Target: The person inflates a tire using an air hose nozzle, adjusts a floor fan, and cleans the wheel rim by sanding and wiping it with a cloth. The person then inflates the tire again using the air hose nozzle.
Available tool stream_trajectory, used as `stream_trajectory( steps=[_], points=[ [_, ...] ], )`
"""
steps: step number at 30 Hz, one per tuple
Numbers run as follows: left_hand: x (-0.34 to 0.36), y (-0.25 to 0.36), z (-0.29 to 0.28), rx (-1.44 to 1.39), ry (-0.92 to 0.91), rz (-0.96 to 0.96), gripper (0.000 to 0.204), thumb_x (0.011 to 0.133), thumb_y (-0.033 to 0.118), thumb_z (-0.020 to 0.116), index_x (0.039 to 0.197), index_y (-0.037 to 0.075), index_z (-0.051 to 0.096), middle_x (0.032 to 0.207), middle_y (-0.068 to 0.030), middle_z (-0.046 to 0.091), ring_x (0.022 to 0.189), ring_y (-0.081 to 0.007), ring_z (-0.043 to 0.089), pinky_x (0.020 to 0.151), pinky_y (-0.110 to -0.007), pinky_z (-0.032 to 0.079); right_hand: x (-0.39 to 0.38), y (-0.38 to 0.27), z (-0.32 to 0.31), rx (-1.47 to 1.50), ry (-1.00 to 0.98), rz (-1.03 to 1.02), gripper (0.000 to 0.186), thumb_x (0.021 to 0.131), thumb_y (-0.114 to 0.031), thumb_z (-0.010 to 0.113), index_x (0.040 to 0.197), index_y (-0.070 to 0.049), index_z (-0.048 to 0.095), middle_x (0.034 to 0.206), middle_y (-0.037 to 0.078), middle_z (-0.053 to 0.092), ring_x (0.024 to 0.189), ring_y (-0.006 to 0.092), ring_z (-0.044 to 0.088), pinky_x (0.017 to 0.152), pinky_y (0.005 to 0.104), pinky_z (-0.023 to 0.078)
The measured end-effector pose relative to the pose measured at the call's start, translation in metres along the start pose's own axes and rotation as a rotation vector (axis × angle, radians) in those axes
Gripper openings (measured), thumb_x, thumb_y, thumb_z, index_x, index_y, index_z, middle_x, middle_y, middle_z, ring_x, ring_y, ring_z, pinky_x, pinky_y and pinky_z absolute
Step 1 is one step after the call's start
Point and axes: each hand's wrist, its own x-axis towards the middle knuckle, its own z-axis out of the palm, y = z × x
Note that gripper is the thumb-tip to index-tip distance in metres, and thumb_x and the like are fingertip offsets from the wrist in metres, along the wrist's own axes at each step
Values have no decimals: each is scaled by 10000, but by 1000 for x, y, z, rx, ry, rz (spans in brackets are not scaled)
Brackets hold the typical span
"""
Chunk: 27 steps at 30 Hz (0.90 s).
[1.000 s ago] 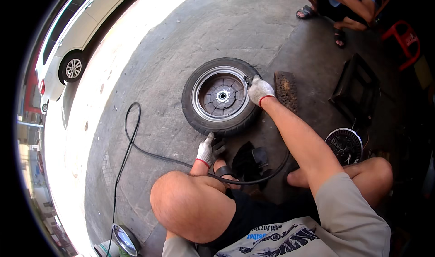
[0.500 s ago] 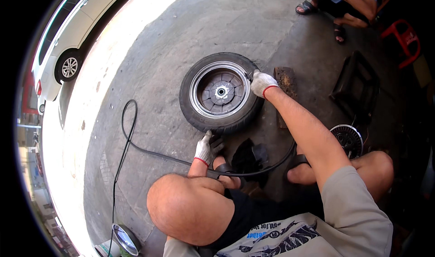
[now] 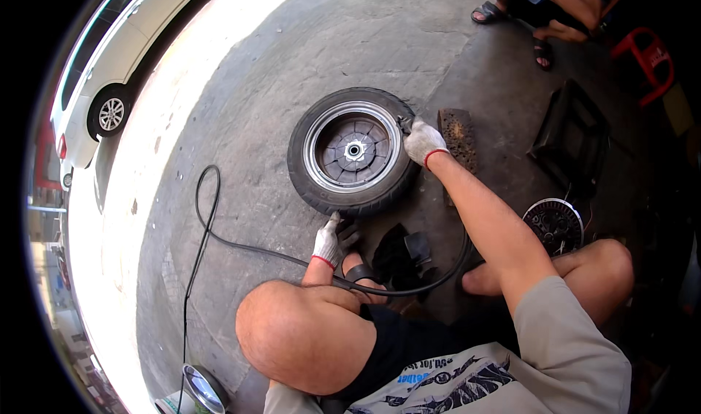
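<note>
A wheel with a black tyre (image 3: 310, 184) and a silver rim lies on the concrete, its hub side up. White work gloves with red cuffs cover both hands. My right hand (image 3: 425, 141) is closed over the tyre's right side, its dark-coated fingertips curled in by the rim. At the near edge, my left hand (image 3: 328, 240) grips the tyre from below, and the fingers under the tread are partly hidden. A pitted, rusty-brown block (image 3: 458, 140) sits just right of the wheel, beside my right hand.
A black hose (image 3: 255, 250) loops across the floor and passes by my feet. At the right are a round wheel-like part (image 3: 553, 226), a black frame (image 3: 573, 140) and a red stool (image 3: 650, 71). A person (image 3: 544, 5) crouches at far right. A white car (image 3: 117, 63) stands at far left.
Both hands stay on the tyre in nearly the same places. The right hand shifts very slightly, and the view moves a little.
</note>
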Motion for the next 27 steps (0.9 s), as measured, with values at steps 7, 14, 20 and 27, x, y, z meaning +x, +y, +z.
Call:
stream_trajectory(
  steps=[7, 14, 20, 27],
  points=[
    [3, 4, -11, 118, -81, 5, 509, 1046, 391, 594, 1366, 0, 532, 1231, -162, 637, 1026, -324, 682, 810, -422, 602, -43, -41, 21, 190, -425, -451, 469, 846, -251, 697, 1196, 39, 583, 1044, 324, 696, 1041, 450, 686, 905, 477, 532],
    [-35, -4, 30, 384, -977, -541, 809, 967, 403, 692, 1541, -42, 336, 1476, -283, 507, 1326, -411, 557, 1079, -501, 489, 9, 26, -53, 867, 465, 288, 269, 832, -164, 701, 1058, -19, 713, 980, 230, 742, 924, 346, 728, 786, 445, 542],
    [-52, -14, 32, 550, -884, -414, 673, 980, 178, 677, 1533, -36, 357, 1437, -226, 556, 1217, -324, 624, 1026, -416, 522, -7, 39, -99, 607, 287, 305, 377, 811, -268, 735, 1114, -48, 703, 1036, 246, 731, 988, 403, 710, 839, 469, 551],
    [-48, -16, 38, 944, -954, -467, 675, 957, 223, 708, 1490, -81, 426, 1180, -151, 697, 992, -248, 702, 854, -362, 570, -26, 4, -126, 578, 263, 230, 376, 861, -287, 696, 1137, -32, 673, 1021, 229, 739, 996, 367, 721, 856, 485, 554]
  ],
)
